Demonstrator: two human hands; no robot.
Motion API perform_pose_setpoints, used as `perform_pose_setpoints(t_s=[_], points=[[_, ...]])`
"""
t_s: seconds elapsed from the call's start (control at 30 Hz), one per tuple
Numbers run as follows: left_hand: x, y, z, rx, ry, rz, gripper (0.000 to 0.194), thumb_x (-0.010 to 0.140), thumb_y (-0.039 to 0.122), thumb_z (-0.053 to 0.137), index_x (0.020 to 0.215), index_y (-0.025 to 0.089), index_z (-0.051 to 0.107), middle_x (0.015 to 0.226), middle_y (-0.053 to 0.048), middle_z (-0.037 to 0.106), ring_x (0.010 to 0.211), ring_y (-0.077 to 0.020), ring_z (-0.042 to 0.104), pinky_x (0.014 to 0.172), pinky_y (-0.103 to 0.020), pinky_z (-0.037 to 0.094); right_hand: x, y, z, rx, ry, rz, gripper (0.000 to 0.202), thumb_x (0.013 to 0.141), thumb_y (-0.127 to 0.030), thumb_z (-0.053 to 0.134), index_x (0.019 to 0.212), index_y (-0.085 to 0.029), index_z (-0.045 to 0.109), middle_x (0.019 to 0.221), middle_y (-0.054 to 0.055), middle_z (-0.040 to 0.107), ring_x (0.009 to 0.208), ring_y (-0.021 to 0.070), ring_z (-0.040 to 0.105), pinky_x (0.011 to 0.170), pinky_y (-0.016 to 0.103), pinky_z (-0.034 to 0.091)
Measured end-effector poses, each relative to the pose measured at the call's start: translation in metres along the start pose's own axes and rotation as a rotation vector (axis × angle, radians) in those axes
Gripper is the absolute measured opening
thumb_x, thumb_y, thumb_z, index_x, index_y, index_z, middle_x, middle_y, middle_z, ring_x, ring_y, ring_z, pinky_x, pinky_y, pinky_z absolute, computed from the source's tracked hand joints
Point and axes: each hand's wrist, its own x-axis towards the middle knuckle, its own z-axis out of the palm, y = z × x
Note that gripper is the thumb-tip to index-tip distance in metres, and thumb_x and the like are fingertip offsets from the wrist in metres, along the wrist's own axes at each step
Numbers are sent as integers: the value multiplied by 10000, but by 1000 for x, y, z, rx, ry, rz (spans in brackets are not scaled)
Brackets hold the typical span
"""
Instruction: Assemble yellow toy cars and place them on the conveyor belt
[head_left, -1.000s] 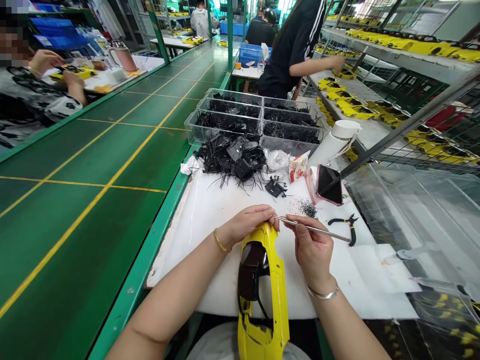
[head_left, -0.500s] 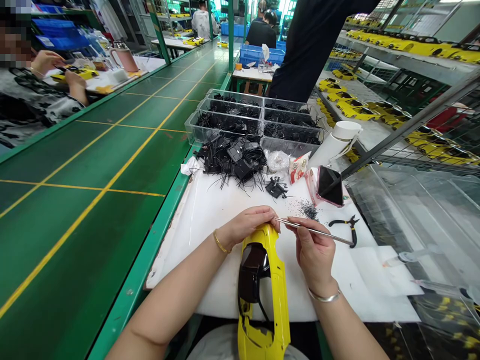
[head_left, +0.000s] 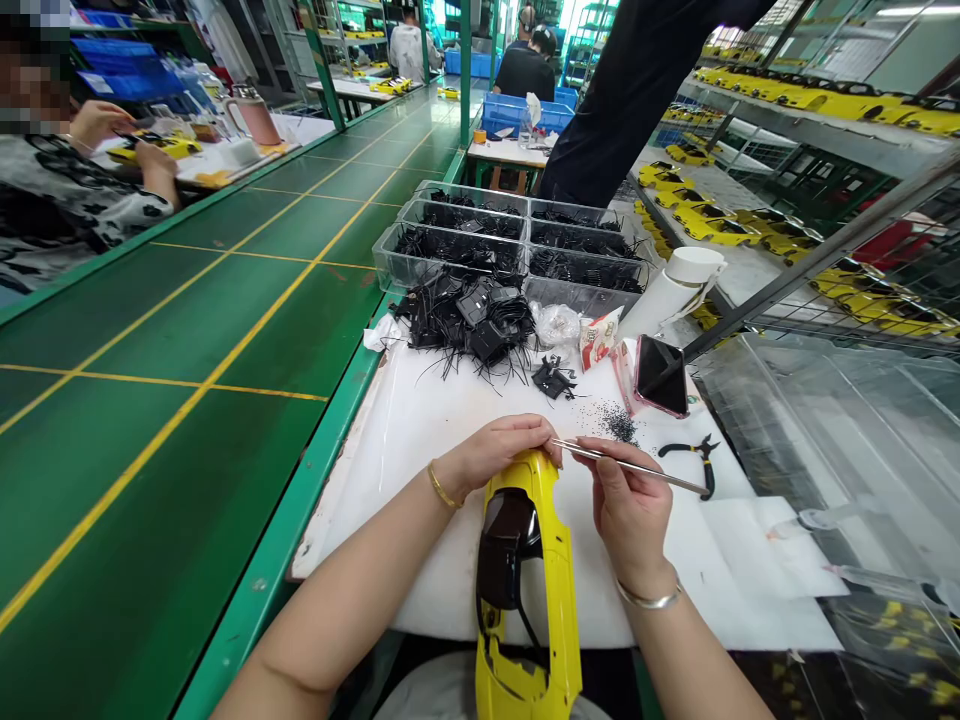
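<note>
A yellow model car body (head_left: 559, 575) with dark window parts lies lengthwise in front of me, its near end over my lap. My left hand (head_left: 517, 445) is closed around its far end, fingertips curled over the edge. In my right hand (head_left: 630, 500) is a pair of metal tweezers (head_left: 652, 472), pinched between thumb and fingers. The tweezer tips reach to the fingertips of my left hand. Whether the tips grip a small part is too fine to make out. Past the hands, a scatter of tiny black pieces (head_left: 619, 424) lies on the white work surface (head_left: 435, 430).
Black-handled cutters (head_left: 705, 465) and a phone (head_left: 661, 374) lie to the right. Behind are a heap of black wired parts (head_left: 480, 325), a divided clear bin (head_left: 442, 267) and a white bottle (head_left: 679, 285). A green conveyor (head_left: 172, 330) runs along the left; a co-worker sits across it.
The view has shifted very slightly. Both hands, the tweezers and the car body keep nearly the same positions.
</note>
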Motion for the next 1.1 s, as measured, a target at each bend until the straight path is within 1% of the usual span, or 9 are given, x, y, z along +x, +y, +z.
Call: perform_pose_setpoints(t_s=[0.1,0.27,0.43,0.57,0.67,0.73,0.83,0.93,1.1], points=[[0,0,0,-8,-2,0,300,870,410,594,780,125,606,815,-55,643,801,-154,599,797,-284,450,0,0,0,-4,1,7,159,881,-176,639,1007,-249,704,1016,41,711,904,175,698,815,317,607],[0,2,0,-11,1,-12,295,856,412,608,796,124,613,819,-57,647,792,-153,596,781,-280,445,-1,-1,0,-8,4,10,142,877,-196,651,1002,-238,703,1007,53,709,923,194,695,811,347,612],[0,1,0,-8,-11,-9,296,855,412,608,788,123,601,826,-58,640,791,-151,594,774,-272,442,0,-2,0,-6,1,6,142,880,-194,649,999,-249,704,1008,44,711,934,187,693,807,332,612],[0,0,-1,8,-14,5,294,871,405,589,793,122,600,827,-60,639,811,-152,596,798,-275,446,1,0,0,-13,-17,-20,154,888,-174,635,1012,-238,702,1016,48,709,939,186,692,804,325,613],[0,1,0,41,-6,-1,324,869,438,591,800,122,602,833,-59,639,813,-147,589,803,-276,442,1,0,0,-25,-28,-50,183,894,-140,615,1028,-234,695,1025,46,707,948,182,691,815,322,612],[1,2,1,61,11,-12,357,851,475,609,804,122,600,833,-60,638,811,-146,587,806,-278,441,1,-2,-1,-50,-38,-91,214,890,-104,603,1037,-234,689,1030,43,707,961,179,689,825,318,611],[2,3,3,61,35,-30,413,802,530,652,805,122,588,809,-56,633,782,-145,585,786,-284,442,2,-7,0,-138,-62,-214,276,868,-38,589,1047,-227,679,1036,42,705,975,182,685,839,329,605],[3,4,4,54,48,-46,455,761,563,683,809,123,578,796,-53,629,766,-145,584,765,-285,438,2,-12,-1,-235,-96,-342,356,832,27,580,1074,-219,671,1052,51,700,979,197,680,850,370,593],[2,5,5,73,56,-49,487,741,594,688,812,126,573,793,-50,623,768,-145,576,773,-292,433,3,-15,-1,-333,-159,-481,464,777,87,586,1121,-216,660,1076,63,698,981,221,676,844,425,580]])
